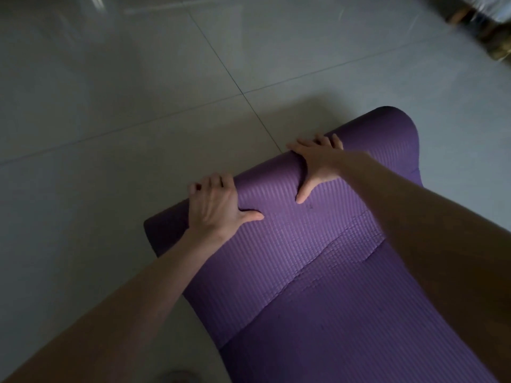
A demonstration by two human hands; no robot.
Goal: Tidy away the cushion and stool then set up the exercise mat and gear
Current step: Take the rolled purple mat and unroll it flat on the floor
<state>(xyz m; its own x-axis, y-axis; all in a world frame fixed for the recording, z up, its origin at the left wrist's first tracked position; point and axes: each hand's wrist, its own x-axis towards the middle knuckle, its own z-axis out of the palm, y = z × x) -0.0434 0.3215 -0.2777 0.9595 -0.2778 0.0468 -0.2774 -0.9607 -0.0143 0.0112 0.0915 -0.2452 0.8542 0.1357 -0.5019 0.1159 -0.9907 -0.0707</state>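
Observation:
A purple ribbed exercise mat [304, 266] lies partly unrolled on the tiled floor, running from the lower right up to a rolled part across the middle of the view. My left hand [215, 205] grips the roll near its left end, fingers curled over the far side and thumb lying on the flat part. My right hand [318, 164] holds the roll further right, fingers draped over the top and thumb pointing down toward the flat mat. The cushion, stool and other gear are out of view.
Pale grey floor tiles [138, 106] with dark grout lines spread to the left and beyond the roll. Blurred dark objects [486, 31] sit in the top right corner. A foot or toe shows faintly at the bottom edge [179, 377].

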